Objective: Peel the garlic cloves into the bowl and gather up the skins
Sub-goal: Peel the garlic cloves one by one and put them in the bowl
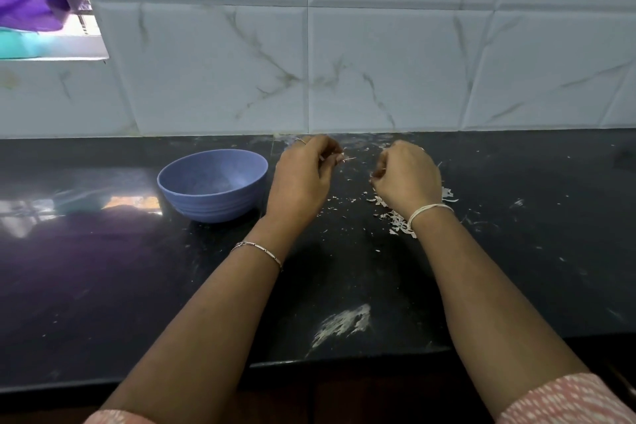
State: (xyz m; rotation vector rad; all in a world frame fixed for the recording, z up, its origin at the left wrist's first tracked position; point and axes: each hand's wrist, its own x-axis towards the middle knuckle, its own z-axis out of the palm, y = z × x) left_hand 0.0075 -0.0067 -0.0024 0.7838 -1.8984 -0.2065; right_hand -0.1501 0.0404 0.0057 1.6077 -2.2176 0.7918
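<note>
Left grip (303, 179) pinches a papery skin sliver (346, 159); right grip (407, 179) curled, contents unclear. Skins (395, 220) featherlight, tear-prone: sweep together.

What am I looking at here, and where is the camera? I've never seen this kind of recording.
No machine here: a person's two bare hands, filmed by one camera worn on the head, looking down. The left hand pinches a thin pale sliver, likely garlic skin. The right hand is curled; whether it holds anything is hidden. On the black counter are a blue bowl and, under the right wrist, a pile of skins.
</note>
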